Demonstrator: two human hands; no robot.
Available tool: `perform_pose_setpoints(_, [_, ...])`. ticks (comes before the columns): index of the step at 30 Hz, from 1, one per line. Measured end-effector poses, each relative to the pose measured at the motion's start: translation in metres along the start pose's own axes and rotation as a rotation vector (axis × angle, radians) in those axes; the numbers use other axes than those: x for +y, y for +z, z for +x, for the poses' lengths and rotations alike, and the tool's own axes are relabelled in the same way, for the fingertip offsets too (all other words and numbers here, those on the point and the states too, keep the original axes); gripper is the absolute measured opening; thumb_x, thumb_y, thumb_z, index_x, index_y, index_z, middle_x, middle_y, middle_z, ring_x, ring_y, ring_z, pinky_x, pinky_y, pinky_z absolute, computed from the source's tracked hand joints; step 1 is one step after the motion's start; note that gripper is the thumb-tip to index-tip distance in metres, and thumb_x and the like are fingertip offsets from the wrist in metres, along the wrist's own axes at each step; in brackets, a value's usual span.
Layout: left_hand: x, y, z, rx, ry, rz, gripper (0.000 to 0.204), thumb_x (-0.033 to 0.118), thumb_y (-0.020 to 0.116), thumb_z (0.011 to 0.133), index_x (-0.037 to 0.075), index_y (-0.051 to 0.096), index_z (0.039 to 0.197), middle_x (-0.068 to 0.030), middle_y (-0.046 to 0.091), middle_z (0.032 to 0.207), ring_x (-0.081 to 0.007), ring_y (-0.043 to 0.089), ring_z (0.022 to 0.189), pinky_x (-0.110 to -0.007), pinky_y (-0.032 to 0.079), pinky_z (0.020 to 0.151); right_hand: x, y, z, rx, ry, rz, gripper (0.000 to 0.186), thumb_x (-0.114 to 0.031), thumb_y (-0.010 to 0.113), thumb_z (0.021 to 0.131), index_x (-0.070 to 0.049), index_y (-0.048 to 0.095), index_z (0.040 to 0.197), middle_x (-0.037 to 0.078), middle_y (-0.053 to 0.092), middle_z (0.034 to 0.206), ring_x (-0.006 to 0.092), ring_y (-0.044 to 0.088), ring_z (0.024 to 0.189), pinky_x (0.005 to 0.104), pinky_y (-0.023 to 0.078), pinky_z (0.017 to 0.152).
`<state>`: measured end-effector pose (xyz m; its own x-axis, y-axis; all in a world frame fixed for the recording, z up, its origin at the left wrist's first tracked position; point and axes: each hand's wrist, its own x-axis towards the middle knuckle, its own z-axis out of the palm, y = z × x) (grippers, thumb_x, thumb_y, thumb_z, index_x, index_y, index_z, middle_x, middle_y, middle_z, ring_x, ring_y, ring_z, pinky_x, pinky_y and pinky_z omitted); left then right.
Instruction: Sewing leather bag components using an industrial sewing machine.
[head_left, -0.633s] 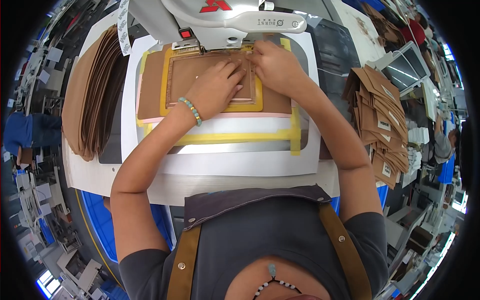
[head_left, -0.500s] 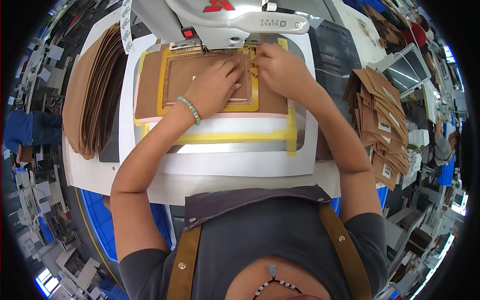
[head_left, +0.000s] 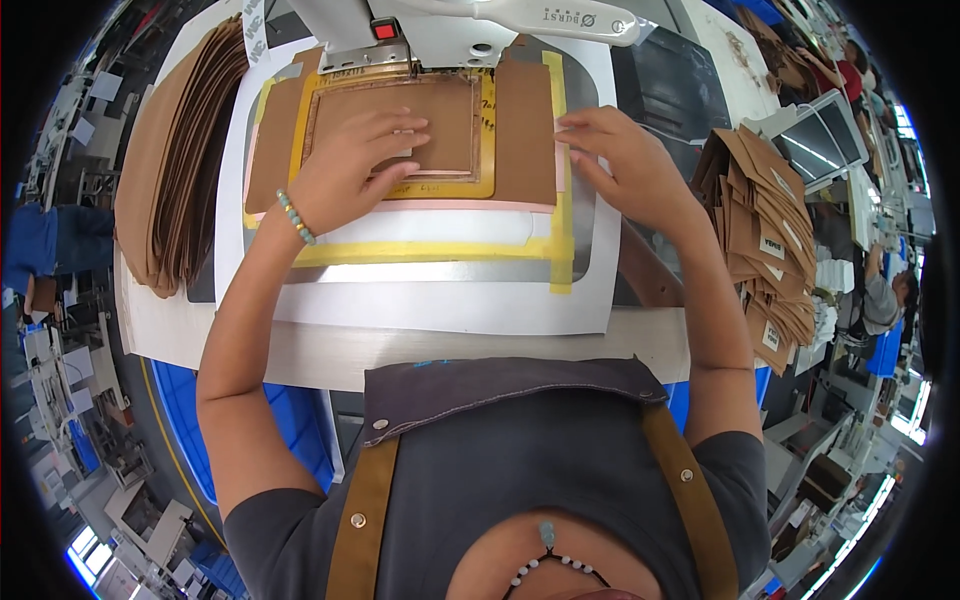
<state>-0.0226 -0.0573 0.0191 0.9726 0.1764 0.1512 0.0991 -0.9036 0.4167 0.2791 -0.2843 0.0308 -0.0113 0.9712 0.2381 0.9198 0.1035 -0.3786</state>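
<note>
A brown sheet lies under a yellow-edged rectangular frame on a white board edged with yellow tape. The sewing machine's head stands over the frame's far edge. My left hand, wearing a bead bracelet, is laid over the frame's left and middle part, fingers stretched and slightly spread. A small white label shows partly beneath its fingers. My right hand is at the board's right taped strip, fingers apart and holding nothing visible; whether its fingertips press the strip I cannot tell.
A thick stack of brown pieces stands at the left. Several brown pieces with white labels are piled at the right, near a screen. Blue bins sit below the table's near edge.
The board with the sheet and frame has shifted left relative to the machine head. My left hand moved left across the frame; my right hand left the frame's far right corner for the right taped strip.
</note>
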Motion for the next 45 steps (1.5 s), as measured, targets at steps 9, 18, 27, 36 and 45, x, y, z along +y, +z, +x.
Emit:
perform_pose_setpoints(9, [0.001,0.014,-0.002,-0.064,0.183,0.043,0.053,0.032,0.077,0.092,0.014,0.069,0.141,-0.0108,0.046,0.166,-0.0376,0.036,0.156,-0.057,0.029,0.126,-0.041,0.054,0.045,-0.022,-0.388,-0.214,0.039,-0.016,0.067,0.093,-0.010,0.072,0.131,0.008,0.066,0.143,0.0275,0.057,0.136,0.0419,0.048,0.107])
perform_pose_setpoints(18, [-0.006,0.009,0.008,-0.104,0.209,0.058,0.053,0.040,0.075,0.093,0.017,0.071,0.140,-0.0107,0.044,0.168,-0.0372,0.033,0.158,-0.056,0.026,0.127,-0.038,0.058,0.044,-0.019,-0.381,-0.275,0.035,-0.019,0.068,0.094,-0.011,0.074,0.128,0.007,0.066,0.145,0.0240,0.056,0.137,0.0405,0.046,0.107])
perform_pose_setpoints(27, [-0.014,0.008,0.016,-0.090,0.231,0.066,0.048,0.039,0.075,0.095,0.022,0.071,0.139,-0.0071,0.048,0.165,-0.0360,0.038,0.154,-0.052,0.031,0.125,-0.018,0.035,0.043,0.155,-0.231,-0.041,0.028,-0.009,0.066,0.095,-0.006,0.076,0.120,0.010,0.069,0.133,0.0313,0.061,0.127,0.0429,0.050,0.107])
perform_pose_setpoints(36, [-0.016,0.005,0.023,-0.094,0.234,0.084,0.047,0.033,0.076,0.095,0.018,0.070,0.139,-0.0054,0.052,0.162,-0.0370,0.041,0.152,-0.053,0.035,0.122,0.011,0.036,0.041,0.270,-0.043,0.126,0.023,-0.013,0.063,0.100,-0.005,0.077,0.116,0.009,0.072,0.129,0.0295,0.062,0.126,0.0401,0.052,0.106])
perform_pose_setpoints(45, [-0.034,0.004,0.042,-0.094,0.232,0.157,0.049,0.037,0.072,0.098,0.018,0.068,0.142,-0.0042,0.051,0.163,-0.0340,0.042,0.152,-0.050,0.038,0.119,0.020,0.039,0.040,0.251,-0.008,0.122,0.025,-0.014,0.062,0.100,-0.003,0.077,0.116,0.011,0.072,0.128,0.0297,0.063,0.126,0.0408,0.052,0.106])
